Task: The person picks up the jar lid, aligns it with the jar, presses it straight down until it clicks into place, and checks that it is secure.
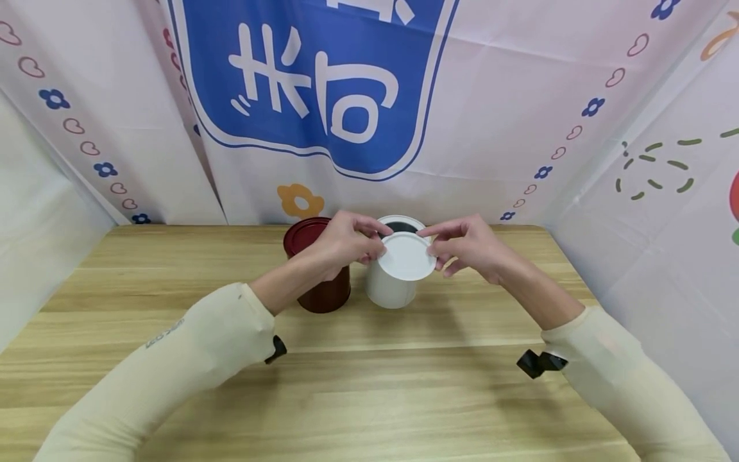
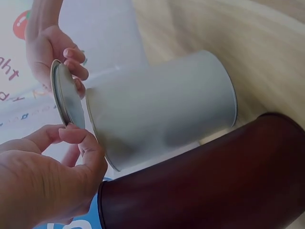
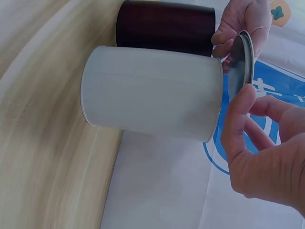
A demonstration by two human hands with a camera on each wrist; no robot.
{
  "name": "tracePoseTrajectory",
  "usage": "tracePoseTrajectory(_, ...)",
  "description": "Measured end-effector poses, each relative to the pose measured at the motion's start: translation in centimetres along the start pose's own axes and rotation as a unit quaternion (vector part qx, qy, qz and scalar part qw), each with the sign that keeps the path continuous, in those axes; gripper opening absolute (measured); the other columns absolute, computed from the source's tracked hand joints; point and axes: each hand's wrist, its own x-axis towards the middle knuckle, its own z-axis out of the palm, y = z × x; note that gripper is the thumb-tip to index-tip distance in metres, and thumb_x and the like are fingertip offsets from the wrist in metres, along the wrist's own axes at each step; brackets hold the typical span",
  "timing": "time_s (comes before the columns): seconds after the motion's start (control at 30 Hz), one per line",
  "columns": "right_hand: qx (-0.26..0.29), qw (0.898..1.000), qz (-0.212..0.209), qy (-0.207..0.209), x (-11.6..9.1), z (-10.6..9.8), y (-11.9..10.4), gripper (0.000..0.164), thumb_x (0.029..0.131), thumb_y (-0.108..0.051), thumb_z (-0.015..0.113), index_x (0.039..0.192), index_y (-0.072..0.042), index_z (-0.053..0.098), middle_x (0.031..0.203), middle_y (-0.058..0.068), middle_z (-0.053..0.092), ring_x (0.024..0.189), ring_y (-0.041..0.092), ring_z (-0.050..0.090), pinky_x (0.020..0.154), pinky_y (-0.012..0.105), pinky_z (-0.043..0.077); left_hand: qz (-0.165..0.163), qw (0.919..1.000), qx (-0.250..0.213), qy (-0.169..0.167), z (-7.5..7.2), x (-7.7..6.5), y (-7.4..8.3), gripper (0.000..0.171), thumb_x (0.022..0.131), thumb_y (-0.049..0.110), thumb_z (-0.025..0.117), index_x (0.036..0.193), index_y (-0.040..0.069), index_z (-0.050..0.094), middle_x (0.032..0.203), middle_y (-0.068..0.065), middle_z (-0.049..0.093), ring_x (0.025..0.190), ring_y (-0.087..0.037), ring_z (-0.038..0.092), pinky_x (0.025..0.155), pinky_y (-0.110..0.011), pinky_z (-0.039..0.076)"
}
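Both hands hold a round white lid by opposite edges, tilted just above the open top of a white can. My left hand pinches its left edge between thumb and fingers; my right hand pinches the right edge. In the head view, part of the can's dark opening shows behind the lid. Both wrist views show a gap between the lid and the can's rim, and the lid's metallic underside. A dark red-brown can with its top covered stands beside the white one, partly hidden by my left hand.
The cans stand near the back edge of a wooden table. Directly behind hangs a white cloth with a blue printed sign. More white cloth encloses the right side, and a pale wall the left.
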Motion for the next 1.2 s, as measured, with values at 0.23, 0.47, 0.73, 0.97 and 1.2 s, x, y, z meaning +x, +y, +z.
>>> tracePoseTrajectory(0.23, -0.016, 1.0, 0.007, 0.005, 1.0, -0.4, -0.4, 0.038, 0.095, 0.004, 0.066, 0.133, 0.008, 0.064, 0.085, 0.009, 0.068, 0.067, 0.016, 0.067, 0.057, 0.027, 0.06, 0.002, 0.9997, 0.025, 0.007, -0.3, 1.2, 0.4, 0.031, 0.091, -0.004, 0.067, 0.121, -0.001, 0.074, 0.106, -0.015, 0.065, 0.081, -0.022, 0.061, 0.07, -0.026, 0.057)
tracePoseTrajectory(0.47, -0.037, 0.999, 0.011, 0.012, 2.2, -0.6, -0.8, 0.036, 0.095, 0.004, 0.066, 0.131, 0.009, 0.065, 0.086, 0.01, 0.067, 0.068, 0.019, 0.067, 0.056, 0.024, 0.058, 0.007, 0.9985, 0.051, 0.018, -0.7, 1.9, 0.8, 0.028, 0.092, -0.003, 0.068, 0.119, 0.0, 0.075, 0.099, -0.016, 0.068, 0.074, -0.023, 0.061, 0.063, -0.024, 0.055)
tracePoseTrajectory(0.73, -0.079, 0.996, 0.005, 0.034, 3.3, -0.5, -1.1, 0.032, 0.095, 0.001, 0.066, 0.126, 0.007, 0.069, 0.086, 0.012, 0.071, 0.066, 0.018, 0.066, 0.054, 0.024, 0.055, 0.039, 0.9917, 0.113, 0.047, -0.8, 2.8, 1.2, 0.024, 0.09, -0.003, 0.07, 0.113, -0.001, 0.076, 0.092, -0.016, 0.071, 0.072, -0.022, 0.063, 0.063, -0.025, 0.055)
tracePoseTrajectory(0.97, -0.143, 0.987, -0.021, 0.072, 4.0, -0.2, -0.7, 0.028, 0.092, -0.003, 0.064, 0.118, 0.001, 0.074, 0.085, 0.013, 0.069, 0.064, 0.02, 0.062, 0.049, 0.024, 0.048, 0.06, 0.9804, 0.177, 0.062, -0.8, 3.5, 1.2, 0.024, 0.089, 0.001, 0.07, 0.112, 0.002, 0.078, 0.096, -0.014, 0.072, 0.085, -0.021, 0.06, 0.068, -0.027, 0.05)
tracePoseTrajectory(1.2, -0.189, 0.976, -0.06, 0.089, 4.3, -0.2, 0.1, 0.025, 0.091, -0.006, 0.067, 0.112, 0.0, 0.078, 0.088, 0.013, 0.065, 0.079, 0.027, 0.058, 0.06, 0.028, 0.05, 0.075, 0.97, 0.225, 0.052, -0.9, 3.9, 1.0, 0.022, 0.091, 0.004, 0.071, 0.112, 0.002, 0.079, 0.083, -0.009, 0.064, 0.08, -0.021, 0.054, 0.063, -0.026, 0.044)
